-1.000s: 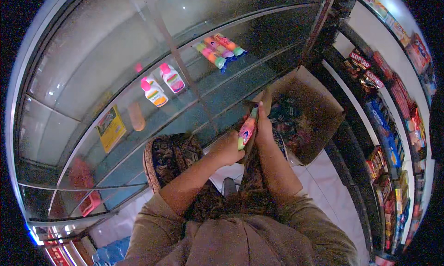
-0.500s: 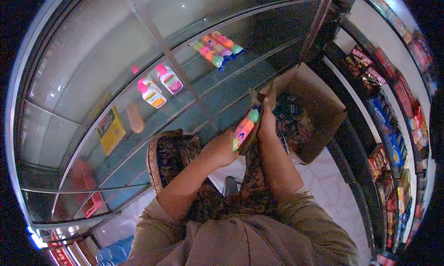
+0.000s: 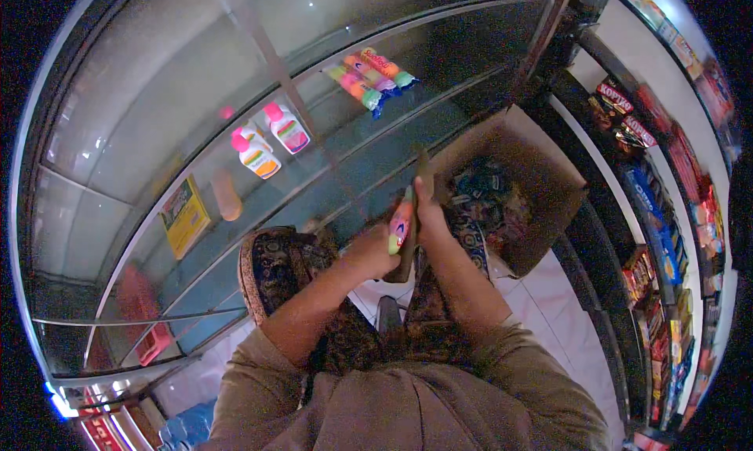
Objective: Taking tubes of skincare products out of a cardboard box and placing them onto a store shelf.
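Observation:
Between my hands is a tube pack of pastel-coloured balls (image 3: 401,225), tilted upward. My left hand (image 3: 373,252) is closed at its lower end; those fingertips are partly hidden. Against the tube's right side stands a brown cardboard-like package (image 3: 407,255), seen nearly edge-on. My right hand (image 3: 431,214) is closed around its right side, thumb up along it. Similar tube packs (image 3: 373,81) lie side by side on the glass shelf ahead. To their left stand white bottles (image 3: 259,158) with pink caps.
An open cardboard box (image 3: 541,227) of dark packets sits right of my knees. Beside the bottles are a peach-coloured item (image 3: 227,197) and a yellow box (image 3: 185,218). A pink basket (image 3: 154,343) is lower left. Racks of snack packets (image 3: 663,216) line the right.
Both hands have moved slightly left and closer to me with the tube and the brown package. The package has turned more edge-on, and the tube is more upright.

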`<state>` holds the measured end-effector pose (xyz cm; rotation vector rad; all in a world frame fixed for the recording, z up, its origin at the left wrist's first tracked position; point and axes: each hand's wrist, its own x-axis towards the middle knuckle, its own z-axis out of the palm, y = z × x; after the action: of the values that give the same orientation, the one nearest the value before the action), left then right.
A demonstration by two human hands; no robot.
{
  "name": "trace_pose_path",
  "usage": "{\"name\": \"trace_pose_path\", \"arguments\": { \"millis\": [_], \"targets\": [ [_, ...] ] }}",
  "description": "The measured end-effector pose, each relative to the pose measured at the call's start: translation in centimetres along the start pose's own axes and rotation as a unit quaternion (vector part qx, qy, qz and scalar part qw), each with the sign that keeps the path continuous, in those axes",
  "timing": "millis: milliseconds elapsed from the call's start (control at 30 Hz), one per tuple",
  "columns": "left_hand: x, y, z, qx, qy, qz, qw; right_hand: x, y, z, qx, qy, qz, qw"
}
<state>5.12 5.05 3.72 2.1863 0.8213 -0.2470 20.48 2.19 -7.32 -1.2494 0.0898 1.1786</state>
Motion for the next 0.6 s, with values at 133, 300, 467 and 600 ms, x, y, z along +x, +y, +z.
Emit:
{"name": "trace_pose_path", "arguments": {
  "millis": [133, 300, 467, 600],
  "targets": [
    [0.3, -0.2, 0.6, -0.012, 0.020, -0.010, 1.000, -2.0, -2.4, 2.3, 0.103, -0.019, -0.079, 0.991],
    [-1.7, 0.3, 1.3, 0.020, 0.012, 0.041, 0.999, -2.9, -7.0, -0.6, 0.019, 0.152, -0.093, 0.984],
    [-2.6, 0.2, -0.2, -0.030, -0.082, -0.021, 0.996, -0.8, -5.8, -2.0, 0.028, 0.146, -0.094, 0.984],
    [-3.1, 1.1, -0.2, -0.044, -0.092, -0.043, 0.994, -2.7, -5.9, -0.3, 0.090, 0.129, -0.149, 0.976]
  ]
}}
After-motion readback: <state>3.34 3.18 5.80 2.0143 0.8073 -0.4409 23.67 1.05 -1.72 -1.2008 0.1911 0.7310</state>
